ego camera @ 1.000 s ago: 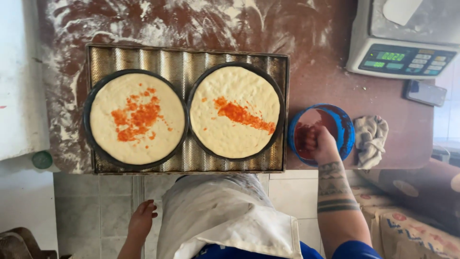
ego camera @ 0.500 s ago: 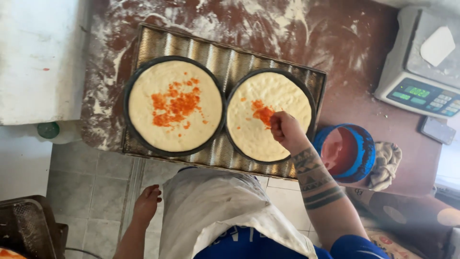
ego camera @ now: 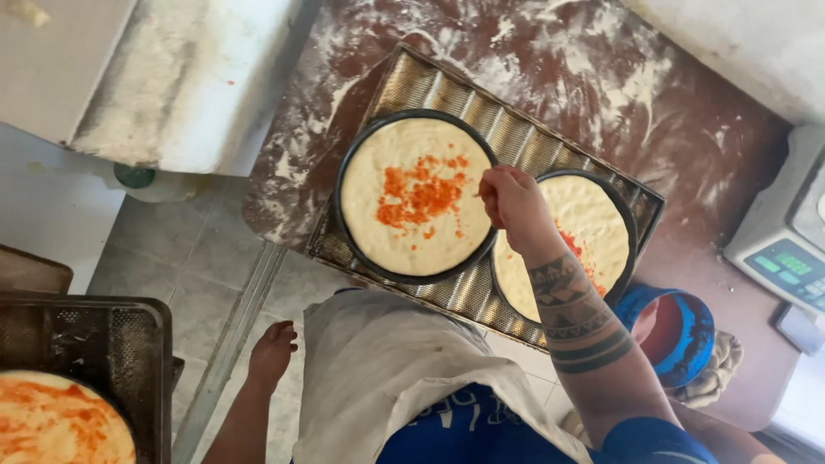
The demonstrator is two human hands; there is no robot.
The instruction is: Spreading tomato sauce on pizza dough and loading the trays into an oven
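Observation:
Two round dark pans of pale dough sit on a corrugated metal tray (ego camera: 430, 82). The left dough round (ego camera: 417, 202) carries a patch of red sauce in its middle. The right dough round (ego camera: 593, 236) has a red streak, partly hidden by my forearm. My right hand (ego camera: 511, 202) hovers over the gap between the two pans, fingers pinched together on what looks like a thin utensil; I cannot make it out clearly. My left hand (ego camera: 272, 351) hangs by my side below the counter, loosely curled and holding nothing.
A blue bowl of red sauce (ego camera: 675, 331) stands on the counter right of the tray, on a cloth (ego camera: 718, 369). A scale (ego camera: 786, 249) is at the far right. The brown counter (ego camera: 601, 77) is floured. A sauced dough round (ego camera: 56, 425) lies in a rack at lower left.
My right hand went from the blue bowl to the right dough round, then leftward toward the left pan. The view shifted, so the tray now lies diagonally.

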